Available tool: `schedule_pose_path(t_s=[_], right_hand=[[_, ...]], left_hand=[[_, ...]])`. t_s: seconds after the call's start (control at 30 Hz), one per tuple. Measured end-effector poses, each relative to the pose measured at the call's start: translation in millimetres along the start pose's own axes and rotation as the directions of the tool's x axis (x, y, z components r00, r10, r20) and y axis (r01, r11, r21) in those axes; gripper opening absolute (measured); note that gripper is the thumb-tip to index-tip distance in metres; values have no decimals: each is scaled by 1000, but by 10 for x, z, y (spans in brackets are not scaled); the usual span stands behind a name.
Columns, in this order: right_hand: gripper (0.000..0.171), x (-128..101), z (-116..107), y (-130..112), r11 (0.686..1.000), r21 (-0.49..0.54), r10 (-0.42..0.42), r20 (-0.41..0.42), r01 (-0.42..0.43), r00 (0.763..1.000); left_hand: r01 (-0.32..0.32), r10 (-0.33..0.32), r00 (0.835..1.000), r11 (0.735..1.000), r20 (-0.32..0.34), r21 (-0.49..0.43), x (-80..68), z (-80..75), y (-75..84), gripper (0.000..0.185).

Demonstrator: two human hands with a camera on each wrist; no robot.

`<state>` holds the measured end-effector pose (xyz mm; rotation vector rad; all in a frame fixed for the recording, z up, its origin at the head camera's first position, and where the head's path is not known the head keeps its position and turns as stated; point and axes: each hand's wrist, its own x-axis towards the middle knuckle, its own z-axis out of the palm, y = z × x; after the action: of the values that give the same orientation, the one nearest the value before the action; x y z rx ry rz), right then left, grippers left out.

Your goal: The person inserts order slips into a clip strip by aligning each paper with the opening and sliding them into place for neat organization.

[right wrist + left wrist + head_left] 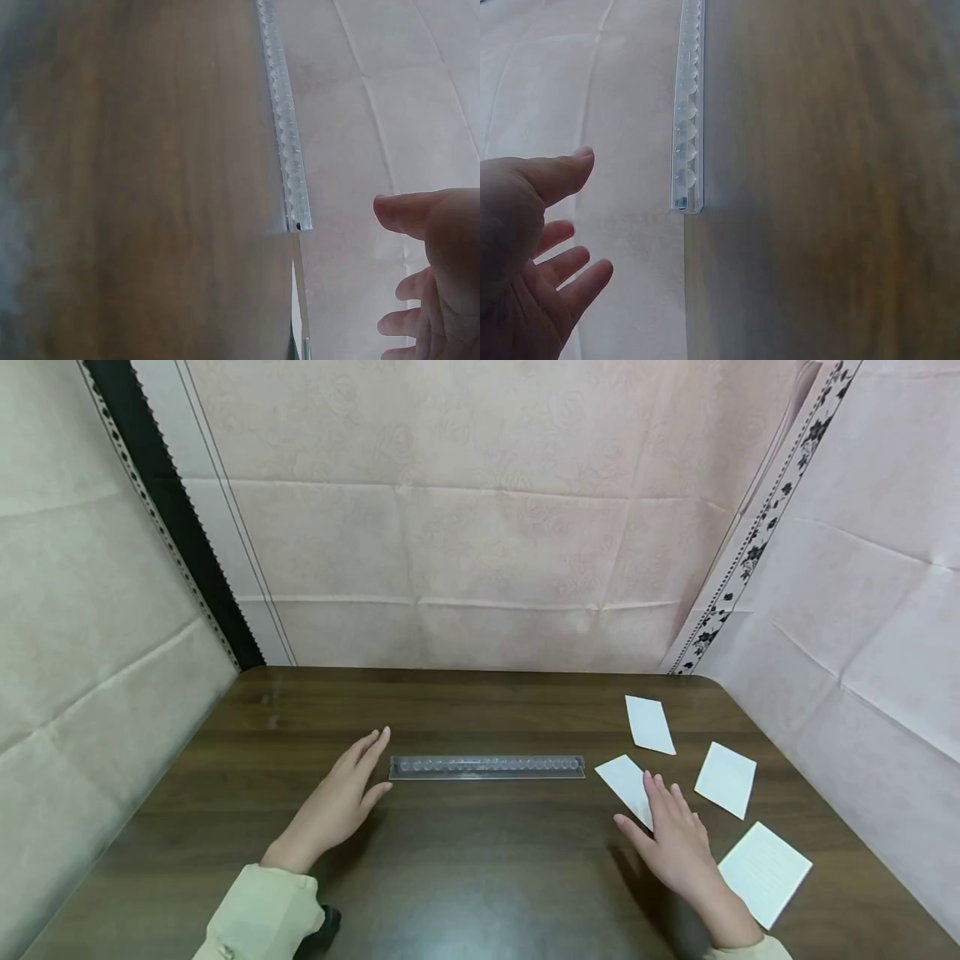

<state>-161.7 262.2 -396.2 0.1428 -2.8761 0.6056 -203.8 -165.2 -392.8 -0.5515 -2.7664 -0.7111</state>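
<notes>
A clear plastic strip (487,767) with a row of round bumps lies across the middle of the dark wooden table (465,877). My left hand (341,797) hovers flat with straight fingers just left of the strip's left end (684,196), not touching it. My right hand (675,839) is flat, fingers spread, and its fingertips rest on a white paper card (624,779) just right of the strip's right end (298,223). The left hand (532,247) and right hand (435,270) appear open in the wrist views.
Three more white paper cards lie at the right: one at the back (649,724), one to the right (726,779), one near the front edge (765,871). Pink patterned cloth walls (480,527) close in the table on three sides.
</notes>
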Motion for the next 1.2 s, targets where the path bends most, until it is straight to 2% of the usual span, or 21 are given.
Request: schedule_pose_path(t_s=[0.23, 0.47, 0.6, 0.7, 0.9, 1.07, 1.2], right_hand=[[80, 20, -23, 28, 1000, 9, 19, -7, -19, 1000], [81, 33, -48, 42, 999, 22, 37, 4, -37, 999], [81, 44, -42, 55, 998, 35, 47, 8, -47, 999], [82, 59, -33, 61, 997, 51, 65, 25, -66, 998], [84, 96, -21, 85, 988, 82, 120, 93, -128, 988], [81, 129, -16, 123, 986, 102, 121, 110, -132, 987], [80, 166, 4, 157, 983, 98, 144, 139, -158, 980]], left_hand=[[20, -22, 1000, 995, -17, -103, 71, 19, -35, 65], [46, -54, 998, 974, -29, -223, 174, 22, -69, 49], [38, -56, 996, 970, -67, -241, 218, 17, -108, 39], [70, -93, 993, 964, -75, -258, 240, 19, -147, 33], [164, -179, 984, 917, -8, -365, 321, 46, -224, 29], [231, -218, 973, 866, 80, -443, 380, 77, -252, 29], [284, -258, 959, 839, 119, -465, 401, 109, -253, 29]])
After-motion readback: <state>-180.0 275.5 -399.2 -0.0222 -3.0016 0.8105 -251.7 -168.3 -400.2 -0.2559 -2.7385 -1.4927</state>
